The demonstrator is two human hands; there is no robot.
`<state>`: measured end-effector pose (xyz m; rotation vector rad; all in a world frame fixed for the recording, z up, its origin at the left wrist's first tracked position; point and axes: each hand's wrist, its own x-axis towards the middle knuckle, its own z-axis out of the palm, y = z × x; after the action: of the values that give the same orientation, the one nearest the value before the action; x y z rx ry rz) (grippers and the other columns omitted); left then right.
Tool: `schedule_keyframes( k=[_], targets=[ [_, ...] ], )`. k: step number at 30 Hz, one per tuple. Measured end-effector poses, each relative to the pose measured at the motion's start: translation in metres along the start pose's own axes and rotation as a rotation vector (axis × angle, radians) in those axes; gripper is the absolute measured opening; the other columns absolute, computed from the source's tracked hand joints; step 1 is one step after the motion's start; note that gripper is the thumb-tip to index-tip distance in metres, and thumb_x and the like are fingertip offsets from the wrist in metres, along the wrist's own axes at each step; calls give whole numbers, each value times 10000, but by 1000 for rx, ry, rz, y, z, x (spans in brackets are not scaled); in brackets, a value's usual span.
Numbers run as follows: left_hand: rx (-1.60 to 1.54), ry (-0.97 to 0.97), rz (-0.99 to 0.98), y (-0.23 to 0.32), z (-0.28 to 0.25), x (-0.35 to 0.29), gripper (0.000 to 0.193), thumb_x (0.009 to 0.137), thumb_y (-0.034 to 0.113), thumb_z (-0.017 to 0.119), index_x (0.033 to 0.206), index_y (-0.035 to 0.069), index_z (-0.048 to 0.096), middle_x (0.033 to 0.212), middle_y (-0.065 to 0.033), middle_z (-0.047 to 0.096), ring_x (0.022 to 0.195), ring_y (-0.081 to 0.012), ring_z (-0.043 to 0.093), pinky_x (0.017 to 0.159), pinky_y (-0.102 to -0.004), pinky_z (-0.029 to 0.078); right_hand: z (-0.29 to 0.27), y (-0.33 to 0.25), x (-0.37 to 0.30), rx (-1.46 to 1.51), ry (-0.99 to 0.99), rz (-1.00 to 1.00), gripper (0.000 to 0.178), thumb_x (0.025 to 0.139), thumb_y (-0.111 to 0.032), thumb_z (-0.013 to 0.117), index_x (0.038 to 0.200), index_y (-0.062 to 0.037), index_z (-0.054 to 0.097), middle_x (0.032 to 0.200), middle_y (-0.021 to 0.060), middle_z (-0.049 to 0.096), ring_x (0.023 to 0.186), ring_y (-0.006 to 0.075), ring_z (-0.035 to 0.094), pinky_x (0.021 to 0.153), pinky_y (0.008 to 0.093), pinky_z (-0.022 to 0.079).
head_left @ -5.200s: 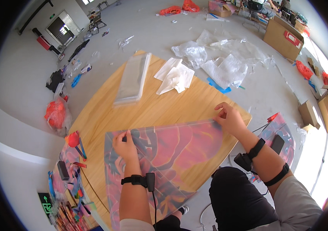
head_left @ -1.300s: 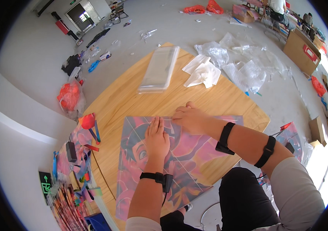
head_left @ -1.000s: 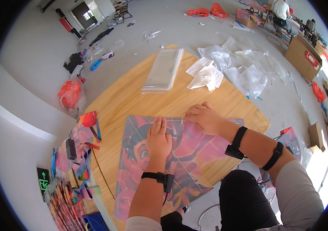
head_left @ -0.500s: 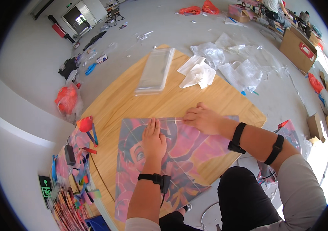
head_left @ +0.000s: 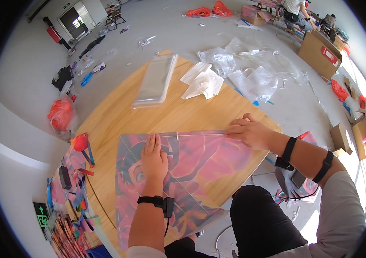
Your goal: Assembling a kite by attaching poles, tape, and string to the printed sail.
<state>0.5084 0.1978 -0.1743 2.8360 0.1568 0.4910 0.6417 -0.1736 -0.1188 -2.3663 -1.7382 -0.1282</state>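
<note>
A thin printed sheet (head_left: pixel 200 155) in pink, purple and dark tones, with a cartoon face and pale straight lines crossing it, lies on the wooden table (head_left: pixel 114 114). Its near part hangs past the table edge toward my legs. My left hand (head_left: pixel 154 161) rests flat on it near the top edge, fingers stretched out and side by side. At the right end of that edge, my right hand (head_left: pixel 251 134) has its fingers bent and closed on the sheet's border. A short pale strip shows on the top edge between my hands. Both wrists wear black straps.
Clear plastic sleeves (head_left: pixel 156 81) are stacked at the table's far end, beside crumpled white paper (head_left: pixel 204 84). At the left are colourful folded pieces (head_left: pixel 69 232) and a dark block (head_left: pixel 65 177). Plastic wrap (head_left: pixel 256 84) and a cardboard box (head_left: pixel 320 53) lie on the floor. People sit far right.
My right hand has slid right along the sheet's top edge, toward its corner. My left hand stays in place on the sheet. The whole view has shifted slightly.
</note>
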Motion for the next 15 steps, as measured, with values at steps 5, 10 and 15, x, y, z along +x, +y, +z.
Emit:
schedule_keyframes(
  k=[5, 10, 15],
  targets=[
    [-19, -15, -18, 5, -3, 0, 530, 928, 105, 458, 1452, 32, 497, 1546, -127, 446, 1436, -274, 396, 1179, -434, 284, -10, 3, -23, -94, -23, 8, 356, 858, -141, 616, 1207, -150, 689, 1244, -21, 615, 1249, 189, 513, 977, 434, 343],
    [-6, -13, -6, 5, -3, 1, 531, 923, 79, 460, 1450, 25, 495, 1545, -134, 444, 1432, -291, 399, 1174, -439, 291, -14, 5, -40, -133, -31, 34, 349, 881, -143, 596, 1217, -159, 688, 1255, -25, 613, 1276, 193, 504, 994, 433, 347],
    [-3, -9, 4, 3, -2, 1, 532, 913, 51, 464, 1443, 12, 497, 1544, -145, 442, 1425, -312, 406, 1168, -447, 299, -17, 7, -51, -140, -40, 65, 370, 871, -141, 606, 1230, -180, 688, 1255, -37, 627, 1281, 179, 502, 1005, 433, 354]
  ],
)
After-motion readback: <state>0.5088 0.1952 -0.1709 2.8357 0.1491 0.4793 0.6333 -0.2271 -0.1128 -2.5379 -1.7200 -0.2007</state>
